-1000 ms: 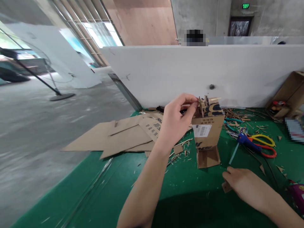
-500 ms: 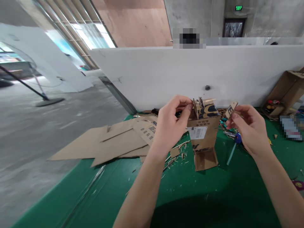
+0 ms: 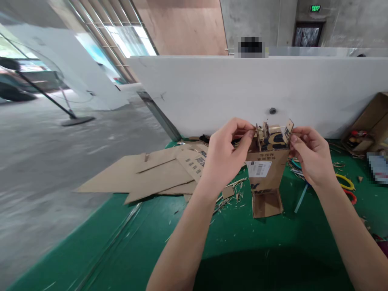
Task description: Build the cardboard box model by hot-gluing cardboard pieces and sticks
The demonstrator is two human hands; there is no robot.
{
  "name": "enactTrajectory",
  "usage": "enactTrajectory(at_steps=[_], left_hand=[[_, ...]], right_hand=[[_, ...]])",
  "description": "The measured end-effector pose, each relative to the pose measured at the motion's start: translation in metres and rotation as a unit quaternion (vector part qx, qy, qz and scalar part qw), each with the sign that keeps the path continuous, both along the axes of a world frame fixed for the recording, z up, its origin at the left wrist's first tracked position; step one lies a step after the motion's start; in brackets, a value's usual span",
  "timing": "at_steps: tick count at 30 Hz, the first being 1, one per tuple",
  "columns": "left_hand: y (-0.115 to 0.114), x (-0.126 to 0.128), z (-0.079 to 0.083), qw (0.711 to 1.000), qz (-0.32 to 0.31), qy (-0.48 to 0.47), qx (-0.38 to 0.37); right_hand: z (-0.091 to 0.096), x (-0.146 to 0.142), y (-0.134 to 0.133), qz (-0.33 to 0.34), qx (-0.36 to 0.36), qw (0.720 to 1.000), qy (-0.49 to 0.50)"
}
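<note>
Partition: white panel behind green table
Floor: grey concrete
Light: daylight through windows

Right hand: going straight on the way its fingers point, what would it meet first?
Probably the top of the upright cardboard box: the right hand points left, its small cardboard piece right at the box's upper edge. Depth unclear.

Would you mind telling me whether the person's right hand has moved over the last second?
Yes. The right hand rose from the green mat beside the foot of the cardboard tower to its top right corner, now pinching a small cardboard piece.
</note>
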State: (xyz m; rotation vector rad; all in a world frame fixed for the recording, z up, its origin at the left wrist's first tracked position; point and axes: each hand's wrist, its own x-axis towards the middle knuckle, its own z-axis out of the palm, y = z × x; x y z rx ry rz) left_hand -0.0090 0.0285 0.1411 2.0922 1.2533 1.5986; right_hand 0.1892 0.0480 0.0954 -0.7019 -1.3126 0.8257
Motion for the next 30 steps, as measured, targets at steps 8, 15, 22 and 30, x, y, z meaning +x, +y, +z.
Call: enactTrajectory(at_steps=[8,15,22,30], left_hand=[[-0.003,0.001,0.001,1.0,-0.008,0.004,0.003],[0.0,0.003,0.0,1.0,-0.027,-0.015,0.005],[0.001,-0.001,0.001,0.999,-0.038,-0.013,-0.004],[0.001,-0.006,0.002,0.999,-0.042,0.0,-0.015]], right_hand=[[0.001,-0.002,0.0,0.009,-0.004,1.0,-0.013],[0.007,-0.009,-0.005,-0.032,0.002,0.999,-0.044],[0.012,-0.009,-0.01,-0.041,0.008,0.996,-0.073],[0.01,-0.01,-0.011,-0.067,0.009,0.994,-0.084]])
